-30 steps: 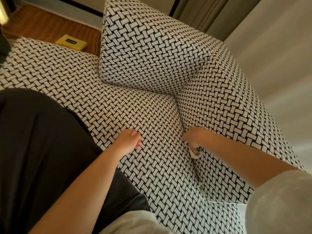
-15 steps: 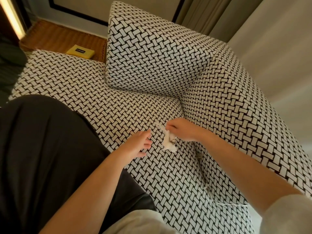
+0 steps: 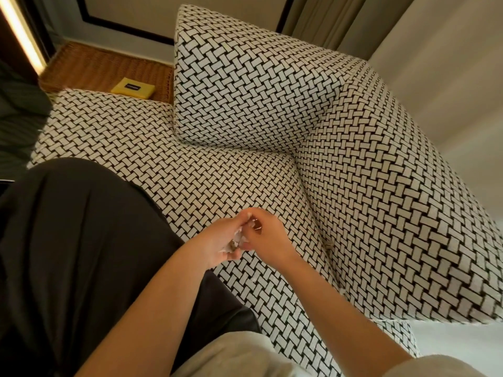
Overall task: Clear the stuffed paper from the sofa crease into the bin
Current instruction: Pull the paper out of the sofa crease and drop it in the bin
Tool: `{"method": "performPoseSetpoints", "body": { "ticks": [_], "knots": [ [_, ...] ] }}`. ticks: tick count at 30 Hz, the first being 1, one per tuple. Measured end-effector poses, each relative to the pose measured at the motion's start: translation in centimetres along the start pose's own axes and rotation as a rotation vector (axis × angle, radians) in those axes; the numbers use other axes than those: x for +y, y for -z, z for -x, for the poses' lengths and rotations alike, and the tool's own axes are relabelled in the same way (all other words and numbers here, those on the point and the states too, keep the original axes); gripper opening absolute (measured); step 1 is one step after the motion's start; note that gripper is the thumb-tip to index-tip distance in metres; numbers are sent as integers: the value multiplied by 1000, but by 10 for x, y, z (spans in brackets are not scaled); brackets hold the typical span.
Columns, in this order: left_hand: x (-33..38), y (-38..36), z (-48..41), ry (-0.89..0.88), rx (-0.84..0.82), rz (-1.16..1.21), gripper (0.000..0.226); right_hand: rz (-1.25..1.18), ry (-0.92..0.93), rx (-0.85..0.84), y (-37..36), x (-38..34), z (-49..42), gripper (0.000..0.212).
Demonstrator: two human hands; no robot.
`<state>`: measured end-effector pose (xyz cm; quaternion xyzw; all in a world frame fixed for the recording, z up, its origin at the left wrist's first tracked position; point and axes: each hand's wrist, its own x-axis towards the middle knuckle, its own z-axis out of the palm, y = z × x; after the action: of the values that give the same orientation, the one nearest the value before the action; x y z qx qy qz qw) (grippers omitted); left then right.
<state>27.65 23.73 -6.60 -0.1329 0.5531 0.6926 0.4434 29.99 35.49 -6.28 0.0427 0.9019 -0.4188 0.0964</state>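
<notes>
above a black-and-white woven sofa [image 3: 231, 180] seat, near its crease [image 3: 315, 213], the left hand [image 3: 215, 246] and right hand [image 3: 272, 240] meet. a crumpled white paper [image 3: 239, 238] sits between them, each hand's grip clamped on it with curled fingers.

Sofa [image 3: 245, 104] woven cloth (matt); paper [image 3: 237, 239] crumpled; side surface [image 3: 109, 69] wicker.

Beige curtains [image 3: 324, 20], wicker side table [image 3: 92, 68]
</notes>
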Motion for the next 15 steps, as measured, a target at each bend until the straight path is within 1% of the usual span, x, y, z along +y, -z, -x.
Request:
{"method": "performPoseSetpoints", "body": {
  "ticks": [2,4,6,7,9,11,13,15],
  "knots": [
    [-2,-1,-1,12,8,-65,24,30,-17,30,4,4,8,23],
    [-4,-1,-3,7,23,-119,18,20,-75,42,12,10,14,33],
    [-5,-1,-4,-4,14,-134,18,30,-129,53,25,17,17,36],
    [-6,0,-4,-7,2,-134,19,78,-154,55,35,23,17,36],
    [-6,1,-4,-15,-8,-141,21,273,-193,33,57,35,14,36],
    [-7,1,-4,-16,-18,-150,21,564,-255,-29,80,46,9,36],
    [-6,0,-3,-14,-31,-148,20,902,-335,-131,97,59,4,33],
    [-6,-1,-2,-15,-26,-161,21,1142,-404,-255,105,72,1,32]
  ]
}}
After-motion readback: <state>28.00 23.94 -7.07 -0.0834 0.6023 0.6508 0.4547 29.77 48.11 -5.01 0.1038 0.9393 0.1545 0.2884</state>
